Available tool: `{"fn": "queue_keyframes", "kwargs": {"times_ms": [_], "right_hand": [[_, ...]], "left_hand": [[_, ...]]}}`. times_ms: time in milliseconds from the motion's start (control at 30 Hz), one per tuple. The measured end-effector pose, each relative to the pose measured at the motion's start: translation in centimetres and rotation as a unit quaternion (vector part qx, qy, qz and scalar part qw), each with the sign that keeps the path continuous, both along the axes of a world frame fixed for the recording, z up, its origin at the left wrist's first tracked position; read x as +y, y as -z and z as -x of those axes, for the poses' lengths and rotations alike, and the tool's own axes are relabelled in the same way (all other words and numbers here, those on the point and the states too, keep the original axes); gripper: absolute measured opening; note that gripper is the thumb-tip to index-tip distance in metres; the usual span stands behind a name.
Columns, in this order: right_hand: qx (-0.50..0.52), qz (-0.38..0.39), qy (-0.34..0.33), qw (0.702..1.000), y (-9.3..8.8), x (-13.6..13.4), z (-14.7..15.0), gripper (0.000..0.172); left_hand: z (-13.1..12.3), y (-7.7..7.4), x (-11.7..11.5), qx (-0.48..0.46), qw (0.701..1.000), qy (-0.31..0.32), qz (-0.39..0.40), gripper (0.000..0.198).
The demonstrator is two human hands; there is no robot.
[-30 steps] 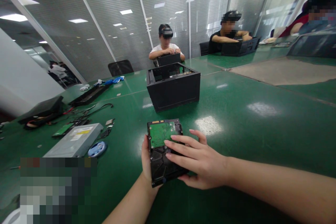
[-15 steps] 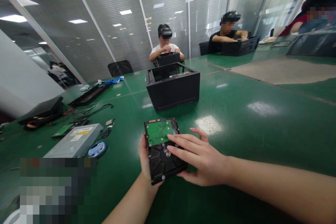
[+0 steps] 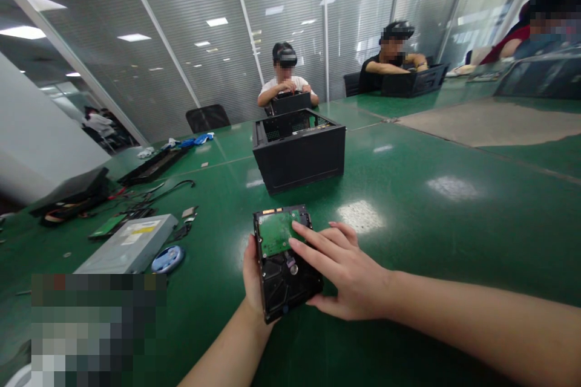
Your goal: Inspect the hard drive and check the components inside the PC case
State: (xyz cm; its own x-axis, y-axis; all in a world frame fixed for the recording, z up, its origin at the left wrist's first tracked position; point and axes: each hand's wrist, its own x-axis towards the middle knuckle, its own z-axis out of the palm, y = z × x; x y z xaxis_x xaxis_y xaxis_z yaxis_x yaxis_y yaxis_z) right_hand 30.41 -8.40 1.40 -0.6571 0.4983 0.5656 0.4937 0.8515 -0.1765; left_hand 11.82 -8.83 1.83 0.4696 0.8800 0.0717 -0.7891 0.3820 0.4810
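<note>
A hard drive [image 3: 290, 290] with a green circuit board faces up, tilted above the table. My left hand [image 3: 252, 272] is closed around its left side, and most of those fingers are hidden beneath it. My right hand [image 3: 347, 272] lies over the drive from the right with fingers stretched and spread. Two of its fingertips rest on or just over the circuit board [image 3: 272, 233], while its thumb is by the drive's lower right edge. Beyond the drive stands a black computer case [image 3: 302, 160], open at the top.
On the left of the green table [image 3: 408, 217] lie a grey optical drive [image 3: 129, 242], a blue round part [image 3: 167, 259], cables [image 3: 152, 193] and a dark panel [image 3: 154, 164]. Co-workers sit at the far side with other cases. A blurred patch covers the lower left.
The hard drive has shifted slightly right and turned a little in my left hand. My right fingertips have moved up the circuit board.
</note>
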Motion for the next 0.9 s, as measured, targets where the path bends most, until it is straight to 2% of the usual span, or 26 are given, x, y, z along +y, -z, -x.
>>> {"fn": "queue_keyframes", "kwargs": {"times_ms": [333, 467, 567, 667, 767, 833, 900], "right_hand": [[-0.005, 0.008, -0.004, 1.000, 0.1, 0.1, 0.1, 0.078], [-0.018, 0.026, -0.020, 0.999, 0.0, 0.4, -0.2, 0.079], [-0.038, 0.069, -0.063, 0.995, 0.0, 0.3, -0.4, 0.089], [-0.030, 0.138, -0.127, 0.982, 0.4, -0.4, -0.1, 0.113], [0.023, 0.201, -0.170, 0.965, 0.7, -1.6, 0.6, 0.125], [0.062, 0.234, -0.181, 0.953, 0.5, -2.2, 1.0, 0.124], [0.095, 0.264, -0.195, 0.940, 0.0, -2.4, 1.0, 0.118]], "left_hand": [[0.2, 0.3, 0.0, 0.017, 0.999, -0.024, 0.029, 0.064], [-0.3, 0.3, -0.3, 0.044, 0.996, -0.070, 0.039, 0.058], [-1.0, 0.2, -1.1, 0.085, 0.988, -0.114, 0.051, 0.055], [-1.9, 0.8, -2.1, 0.152, 0.978, -0.127, 0.060, 0.073], [-2.3, 2.1, -2.9, 0.264, 0.941, -0.211, 0.026, 0.094], [-2.1, 2.8, -3.0, 0.364, 0.885, -0.286, -0.040, 0.095], [-1.8, 2.9, -2.6, 0.442, 0.825, -0.335, -0.109, 0.094]]}}
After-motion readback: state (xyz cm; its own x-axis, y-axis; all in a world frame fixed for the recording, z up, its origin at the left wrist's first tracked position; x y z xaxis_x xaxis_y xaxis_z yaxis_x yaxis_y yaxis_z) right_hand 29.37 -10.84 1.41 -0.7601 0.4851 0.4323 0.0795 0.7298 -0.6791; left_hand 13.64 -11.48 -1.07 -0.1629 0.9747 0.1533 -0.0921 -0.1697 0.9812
